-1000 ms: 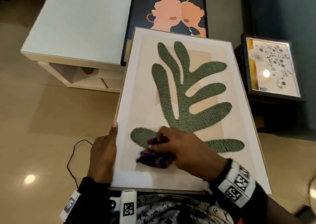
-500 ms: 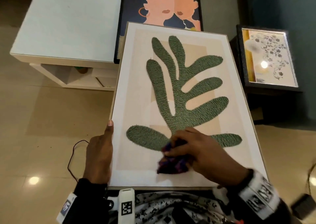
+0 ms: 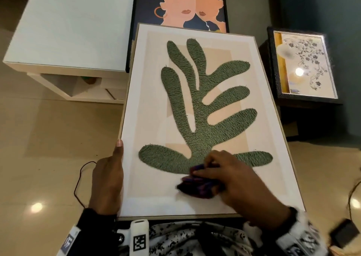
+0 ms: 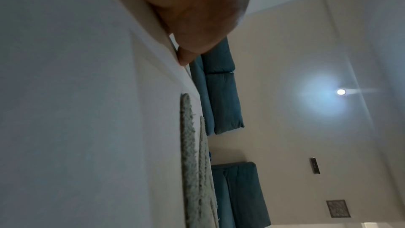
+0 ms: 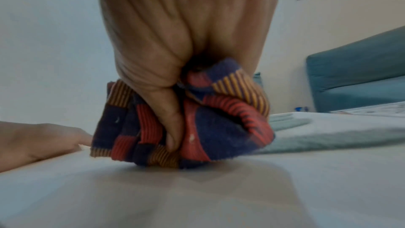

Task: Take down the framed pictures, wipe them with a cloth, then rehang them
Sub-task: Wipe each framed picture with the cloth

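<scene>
The white table [image 3: 64, 30] fills the upper left of the head view, standing on a pale tiled floor [image 3: 48, 138]. In front of it, the leaf picture [image 3: 207, 103], a big light-framed panel with a green textured leaf shape, lies tilted across the person's lap, its near edge close to the body and its far edge reaching toward the table. Behind its far edge a dark-framed picture of two faces [image 3: 185, 7] leans up beside the table. To the right, a smaller dark-framed flower picture [image 3: 304, 66] stands against the dark wall, apart from the others. A blue sofa [image 5: 359, 75] shows in the right wrist view.

The left hand [image 3: 107, 181] holds the leaf picture's left edge, thumb laid along the front; the other fingers are hidden behind the frame. The right hand [image 3: 230, 179] has its fingers curled tight round a bunched cloth [image 5: 197, 115], striped dark blue, red and orange, and presses it on the picture's lower part, just below the leaf's stem. A thin black cable [image 3: 80, 179] loops on the floor beside the left hand.
</scene>
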